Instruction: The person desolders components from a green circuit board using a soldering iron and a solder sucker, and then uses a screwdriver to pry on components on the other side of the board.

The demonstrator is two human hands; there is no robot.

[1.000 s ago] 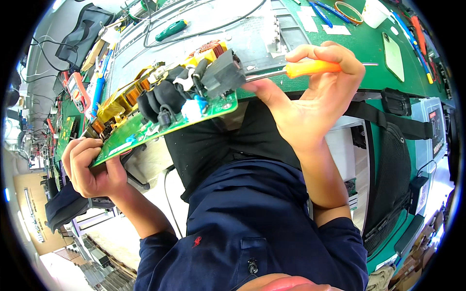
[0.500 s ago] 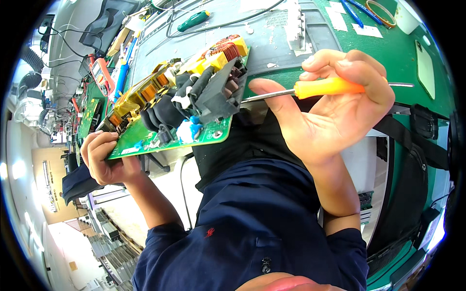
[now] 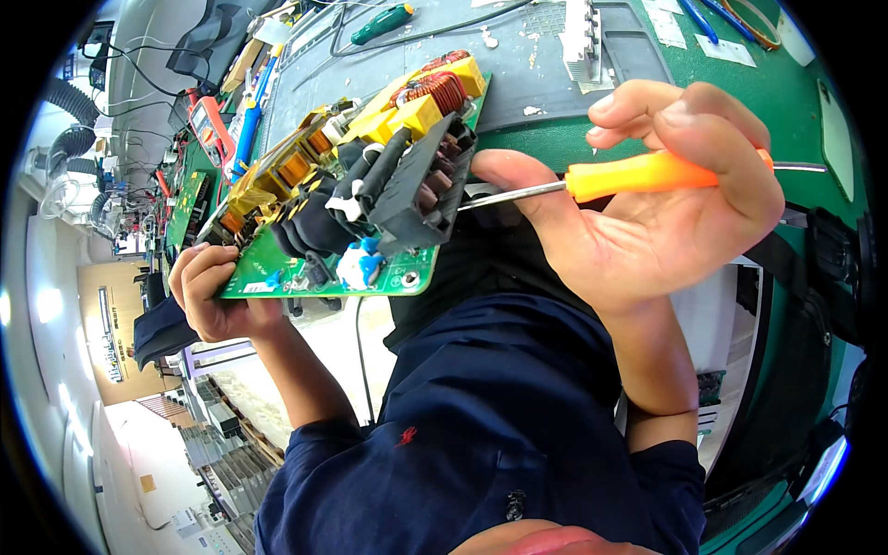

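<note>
A green circuit board [image 3: 393, 283], crowded with parts, is held up tilted over my lap. My left hand [image 3: 217, 291] is closed on its lower left corner. On the board sit yellow-wrapped coils, a copper-wound coil [image 3: 435, 91] and a black slotted block [image 3: 421, 190] along the right edge. My right hand [image 3: 638, 231] grips a screwdriver [image 3: 638, 176] by its orange handle, curled fingers around it. The steel shaft points left, across the thumb, to the block's right side. The thumb tip lies at the block's edge; whether thumb or screwdriver touches it I cannot tell.
Beyond the board, a grey mat [image 3: 518, 55] covers part of the green bench. On it lie a green-handled screwdriver [image 3: 382, 25], a cable and a finned metal piece [image 3: 581, 46]. A red multimeter [image 3: 213, 129] is at the left; papers and blue-handled tools are at the far right.
The whole view has shifted a little, so bench items appear farther right and higher. Both hands keep their holds; the screwdriver and right hand sit slightly farther right in the picture.
</note>
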